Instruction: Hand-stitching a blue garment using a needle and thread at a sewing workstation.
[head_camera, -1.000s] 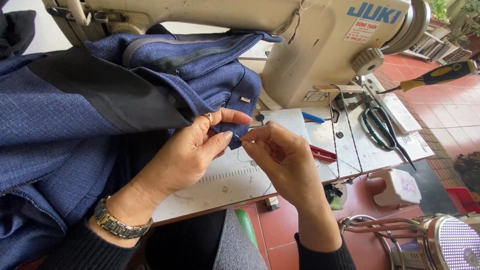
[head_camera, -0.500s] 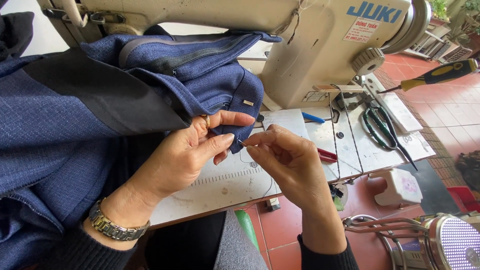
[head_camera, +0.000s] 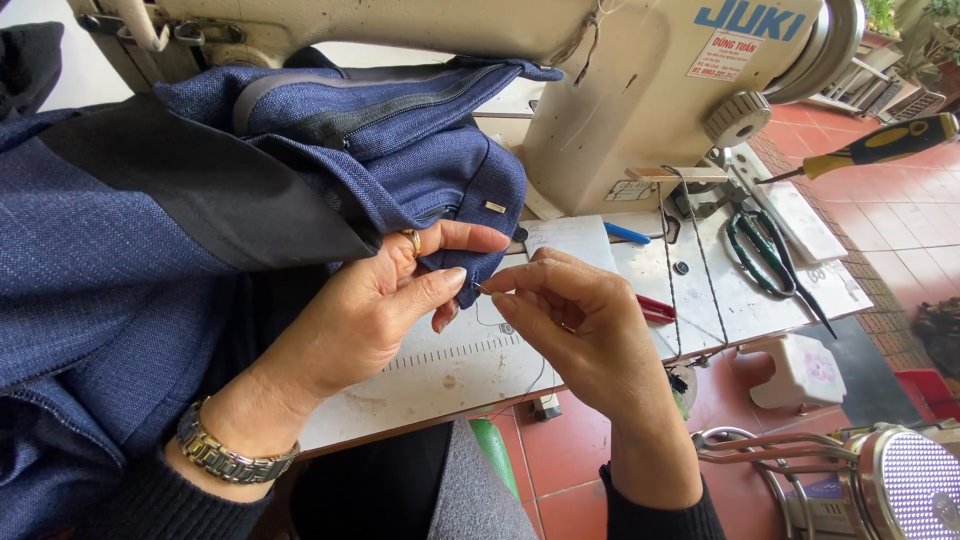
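Hardly shifted, left hand (head_camera: 385, 310) still pinches the soft blue garment (head_camera: 150, 270) at its corner; right hand (head_camera: 575, 325) grips a thin needle (head_camera: 482, 291), light and slippery.

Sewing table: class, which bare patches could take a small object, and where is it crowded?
Bare patch: the table near its ruler marks, below the left hand. Another lies between the thread strands and the scissors. Crowded: under the blue garment and both hands.

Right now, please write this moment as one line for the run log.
left hand: pinches edge of blue garment | right hand: fingertips at same edge, holding something thin | sewing machine behind | scissors on table
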